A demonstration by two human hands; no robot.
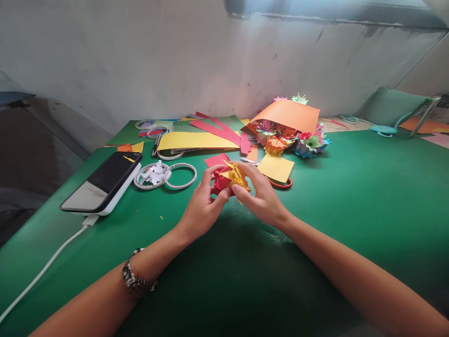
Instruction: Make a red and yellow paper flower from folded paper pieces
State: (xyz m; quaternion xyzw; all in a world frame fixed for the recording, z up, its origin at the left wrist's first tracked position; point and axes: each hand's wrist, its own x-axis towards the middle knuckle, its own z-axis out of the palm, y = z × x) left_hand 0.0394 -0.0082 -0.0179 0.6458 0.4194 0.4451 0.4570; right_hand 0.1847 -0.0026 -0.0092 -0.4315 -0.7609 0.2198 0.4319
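Gripping: a red-and-yellow folded paper piece (234, 177) is held between two bare hands above a green table (358, 201); it is taken as the clock's centre.
Left hand (200, 207): the red side is pinched between thumb and fingers; the forearm is stretched out between 7 and 8 o'clock, and a dark patterned bracelet (133, 276) is worn on it.
Right hand (264, 196): the yellow folds are clasped between thumb and fingers; the forearm is angled out toward 4 o'clock.
Loose paper: a small red sheet (215, 160) is seen just behind the left fingers, between 10 and 11 o'clock; farther back, red strips (217, 131) are laid across a long yellow sheet (196, 141).
Yellow square (276, 167): placed between 2 and 3 o'clock, with red-handled scissors (282, 186) partly covered by it.
Paper flowers (310, 142): clustered at 2 o'clock, partly hidden by an orange sheet (291, 114).
White rings: two are set at 9 o'clock, the farther one filled with paper scraps (154, 174).
Phone (105, 175): positioned well apart, at 9 o'clock, on a white block (121, 193) joined by a white cable (49, 266).
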